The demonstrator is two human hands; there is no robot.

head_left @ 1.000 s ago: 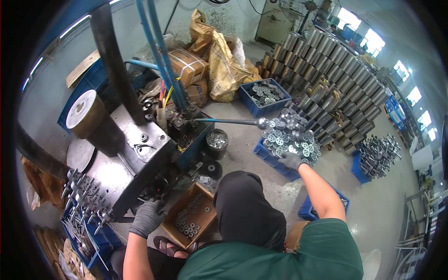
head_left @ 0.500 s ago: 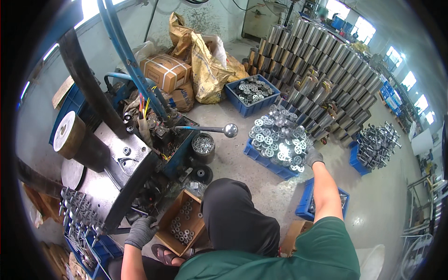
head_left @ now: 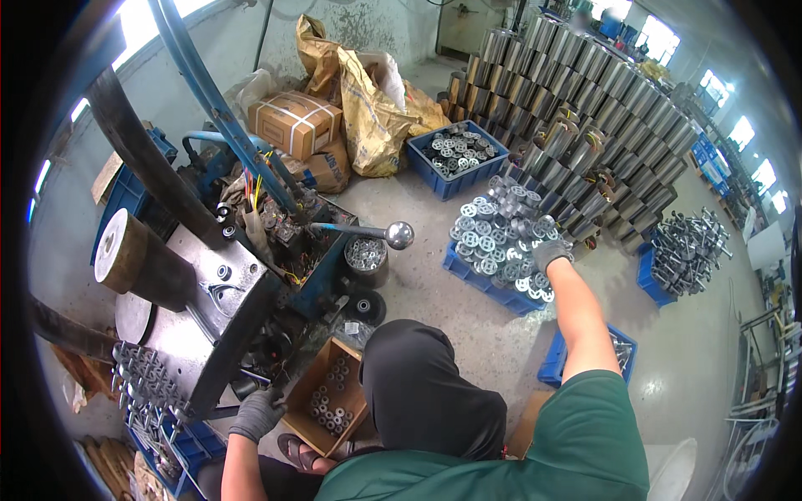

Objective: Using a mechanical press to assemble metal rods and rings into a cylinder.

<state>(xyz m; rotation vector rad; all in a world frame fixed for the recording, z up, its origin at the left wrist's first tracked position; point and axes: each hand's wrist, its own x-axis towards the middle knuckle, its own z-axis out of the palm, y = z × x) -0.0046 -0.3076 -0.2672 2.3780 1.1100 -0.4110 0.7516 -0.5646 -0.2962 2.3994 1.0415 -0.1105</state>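
Observation:
My gloved right hand [head_left: 552, 253] reaches into a heap of round spoked metal end caps [head_left: 489, 242], its fingers curled over one at the heap's right side. The heap rises above the rim of a blue crate [head_left: 484, 280]. My gloved left hand [head_left: 257, 415] is low on the left, between the machine's metal table [head_left: 219, 338] and an open wooden box [head_left: 299, 427]. Its fingers are curled, and what they hold, if anything, is hidden. Several small ring-shaped bearings [head_left: 327, 411] lie inside the box.
A lever with a ball knob [head_left: 399, 235] juts from the machine. Metal cylinders [head_left: 576, 92] stand stacked behind the heap. Another blue crate [head_left: 455, 179] holds end caps, and rotor shafts [head_left: 692, 250] fill one at right. A blue crate [head_left: 553, 359] stands beside my right arm.
My right hand has moved farther forward and slightly left over the end caps. My left hand stays near the wooden box. The whole view has shifted slightly.

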